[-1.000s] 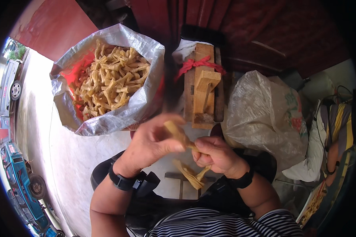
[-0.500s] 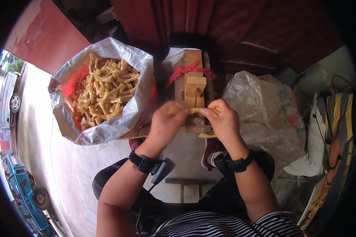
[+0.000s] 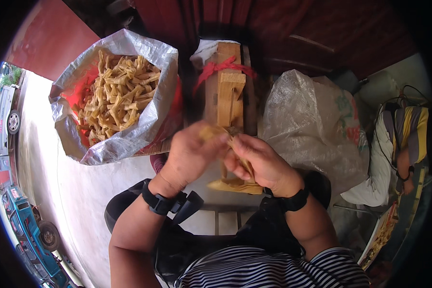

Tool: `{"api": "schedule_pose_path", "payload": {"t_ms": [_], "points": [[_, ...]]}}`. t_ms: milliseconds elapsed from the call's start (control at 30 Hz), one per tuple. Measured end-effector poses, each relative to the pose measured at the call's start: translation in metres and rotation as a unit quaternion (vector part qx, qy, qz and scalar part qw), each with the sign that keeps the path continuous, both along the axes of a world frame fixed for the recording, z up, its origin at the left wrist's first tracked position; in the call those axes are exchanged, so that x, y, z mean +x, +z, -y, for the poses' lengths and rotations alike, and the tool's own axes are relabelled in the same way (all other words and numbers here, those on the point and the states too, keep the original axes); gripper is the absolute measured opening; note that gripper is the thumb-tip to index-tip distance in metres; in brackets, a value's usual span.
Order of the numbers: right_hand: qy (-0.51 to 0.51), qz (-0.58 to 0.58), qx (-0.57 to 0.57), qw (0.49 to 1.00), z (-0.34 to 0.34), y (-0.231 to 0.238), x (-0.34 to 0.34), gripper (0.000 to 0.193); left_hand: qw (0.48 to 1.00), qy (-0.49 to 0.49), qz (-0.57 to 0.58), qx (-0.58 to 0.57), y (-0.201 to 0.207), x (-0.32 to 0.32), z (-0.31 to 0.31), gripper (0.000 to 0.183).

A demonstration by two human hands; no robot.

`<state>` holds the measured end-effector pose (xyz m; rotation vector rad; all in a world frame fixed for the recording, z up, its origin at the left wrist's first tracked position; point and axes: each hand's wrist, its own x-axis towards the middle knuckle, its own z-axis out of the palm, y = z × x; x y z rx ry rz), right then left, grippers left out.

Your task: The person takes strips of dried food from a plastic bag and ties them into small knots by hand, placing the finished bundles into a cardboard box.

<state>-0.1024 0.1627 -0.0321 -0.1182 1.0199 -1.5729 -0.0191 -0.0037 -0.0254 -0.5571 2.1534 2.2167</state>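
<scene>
My left hand (image 3: 189, 151), blurred by motion, is closed on a tan, leathery strip (image 3: 235, 186). My right hand (image 3: 266, 163) pinches the same strip close beside it, fingertips almost meeting the left ones. Below the right hand, a wide, flattened length of the strip hangs toward my lap. Just beyond both hands stands a wooden device (image 3: 230, 103) with an upright block, tied round by a red cloth (image 3: 225, 66). The hands hide its near end. To the left, an open silvery sack (image 3: 165, 91) holds many short, knotted tan pieces (image 3: 117, 96).
A clear plastic bag (image 3: 307, 125) lies right of the wooden device. Farther right, another person's arm (image 3: 405, 165) reaches toward a tray of tan pieces (image 3: 381, 237). Dark red panels (image 3: 293, 33) stand behind. Parked vehicles (image 3: 26, 225) show at the far left.
Both hands have come nearer to me, off the wooden device, bringing the strip with them. The strip, stretched straight between them before, is now bunched up with a length hanging down.
</scene>
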Motion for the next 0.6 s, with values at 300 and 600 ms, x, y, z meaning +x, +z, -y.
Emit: {"api": "schedule_pose_path", "payload": {"t_ms": [300,600], "points": [[0.315,-0.347,0.011,0.883,-0.011,0.013,0.002,0.057,0.981,0.183,0.042,0.041,0.002,0.006,0.032,0.019],[0.0,-0.068,-0.035,0.997,-0.011,0.035,-0.004,0.038,0.995,-0.07,0.033,0.058,0.03,0.034,0.02,0.049]]}}
